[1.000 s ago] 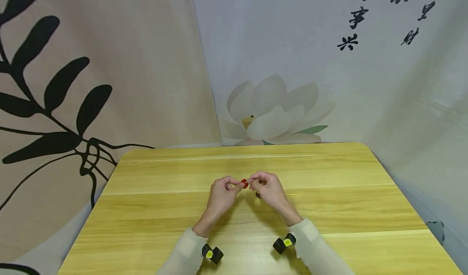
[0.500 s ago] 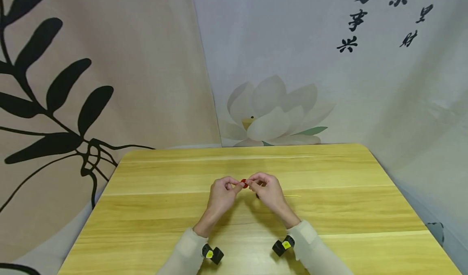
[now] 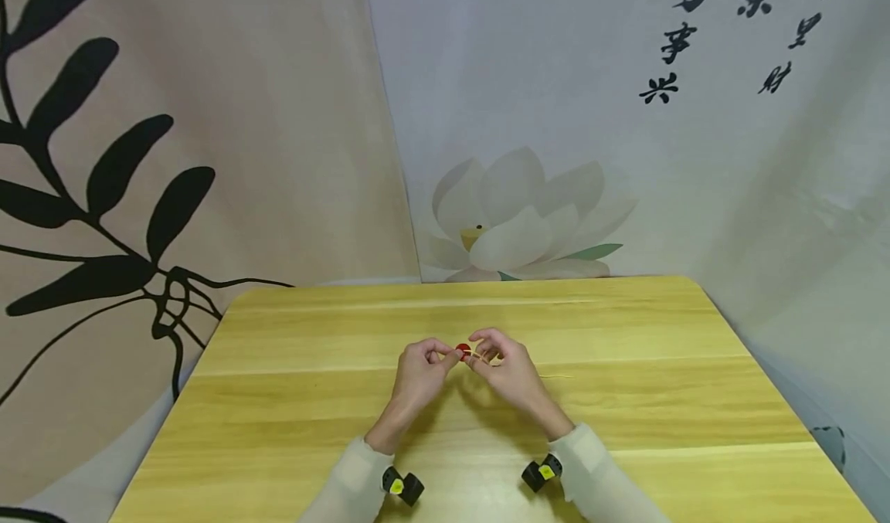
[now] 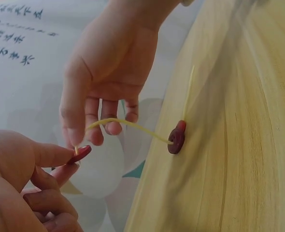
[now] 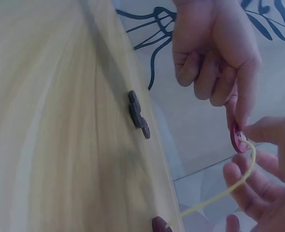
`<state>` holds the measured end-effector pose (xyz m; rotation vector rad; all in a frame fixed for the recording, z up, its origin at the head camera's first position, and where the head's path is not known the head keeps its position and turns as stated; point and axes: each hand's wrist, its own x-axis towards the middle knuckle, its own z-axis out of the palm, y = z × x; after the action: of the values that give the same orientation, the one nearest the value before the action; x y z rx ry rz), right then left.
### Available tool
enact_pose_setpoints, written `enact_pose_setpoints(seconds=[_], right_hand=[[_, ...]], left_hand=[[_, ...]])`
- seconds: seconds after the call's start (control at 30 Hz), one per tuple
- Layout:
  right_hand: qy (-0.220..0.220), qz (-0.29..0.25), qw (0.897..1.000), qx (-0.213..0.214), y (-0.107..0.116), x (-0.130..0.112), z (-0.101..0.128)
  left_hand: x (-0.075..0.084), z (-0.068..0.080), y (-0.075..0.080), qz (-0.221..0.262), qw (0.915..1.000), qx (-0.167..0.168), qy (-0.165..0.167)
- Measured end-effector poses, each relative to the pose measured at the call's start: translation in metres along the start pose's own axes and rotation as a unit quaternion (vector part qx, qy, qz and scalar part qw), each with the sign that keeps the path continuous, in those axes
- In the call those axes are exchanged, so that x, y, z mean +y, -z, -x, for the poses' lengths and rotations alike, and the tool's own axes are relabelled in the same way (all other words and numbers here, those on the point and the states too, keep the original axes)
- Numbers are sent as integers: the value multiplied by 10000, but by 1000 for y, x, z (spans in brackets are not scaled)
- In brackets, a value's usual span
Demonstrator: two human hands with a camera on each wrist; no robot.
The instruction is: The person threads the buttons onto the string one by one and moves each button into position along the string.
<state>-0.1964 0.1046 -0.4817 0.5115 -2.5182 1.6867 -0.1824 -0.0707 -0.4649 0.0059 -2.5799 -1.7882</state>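
My left hand [image 3: 419, 370] pinches a small red button [image 3: 463, 348] between thumb and forefinger, held just above the wooden table [image 3: 626, 430]. My right hand [image 3: 506, 367] pinches the end of a thin yellow string [image 4: 128, 124] and holds its tip at the red button [image 4: 79, 153]. The string [image 5: 220, 193] sags down to a dark red button [image 4: 176, 137] lying on the table, then trails away to the right across the wood [image 3: 556, 375]. In the right wrist view the red button [image 5: 239, 139] faces the string tip, with the left hand [image 5: 215, 53] above it.
A few dark buttons [image 5: 138, 115] lie loose on the table near the hands. Printed fabric backdrops [image 3: 528, 160] hang right behind the table's far edge. Bare wood spreads to the left and right of the hands.
The right hand has edged slightly left, bringing the string end up to the red button. The left hand holds the button almost still.
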Motion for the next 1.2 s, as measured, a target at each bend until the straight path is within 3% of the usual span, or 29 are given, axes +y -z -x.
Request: enact_pose_setpoints(seconds=[0.53, 0.7, 1.2], right_hand=[[865, 987, 9913, -42, -4, -1, -2], [871, 1070, 9904, -9, -6, 0, -1], [1539, 1228, 9802, 198, -8, 5, 1]], left_hand=[[3, -1, 1, 42, 10000, -35, -34], [3, 0, 0, 46, 10000, -70, -3], [0, 2, -2, -7, 9999, -109, 18]])
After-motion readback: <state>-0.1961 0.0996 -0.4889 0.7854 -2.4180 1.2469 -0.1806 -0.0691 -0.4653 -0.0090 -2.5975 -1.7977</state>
